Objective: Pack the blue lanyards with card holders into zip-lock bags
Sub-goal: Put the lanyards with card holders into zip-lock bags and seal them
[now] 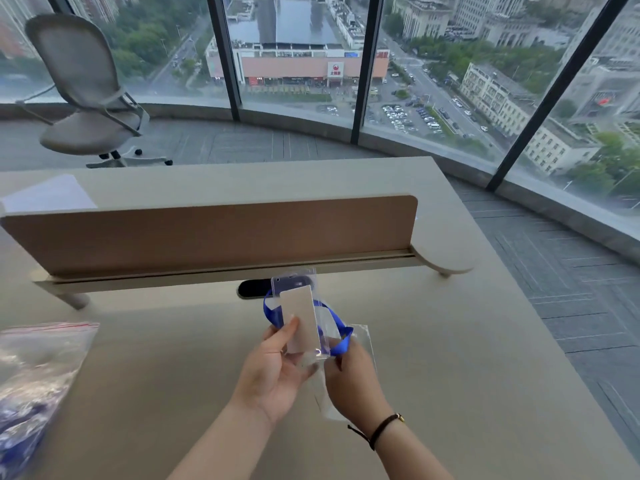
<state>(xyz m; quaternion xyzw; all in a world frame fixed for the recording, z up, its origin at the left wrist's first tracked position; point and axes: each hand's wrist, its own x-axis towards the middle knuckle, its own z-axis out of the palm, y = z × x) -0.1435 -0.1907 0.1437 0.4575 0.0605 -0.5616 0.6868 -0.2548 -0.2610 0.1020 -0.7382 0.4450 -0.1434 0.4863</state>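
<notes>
Both hands up over the desk (433, 341), mid-frame. Left hand (277, 368) pinches the card holder (299, 320) upright, thumb on its face. Right hand (353, 375) grips the clear zip-lock bag (360, 336) just beside it. Blue lanyard (341, 336) loops behind the holder, between the hands. Large bag of lanyards (34, 386) lies far left.

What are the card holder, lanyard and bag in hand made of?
Clear rectangular card holder: looks like soft transparent plastic, glossy, with a white insert showing through. Blue flat lanyard: seemingly woven fabric ribbon, slight sheen. Small clear zip-lock bag: thin plastic film, see-through, creased and glinting.
</notes>
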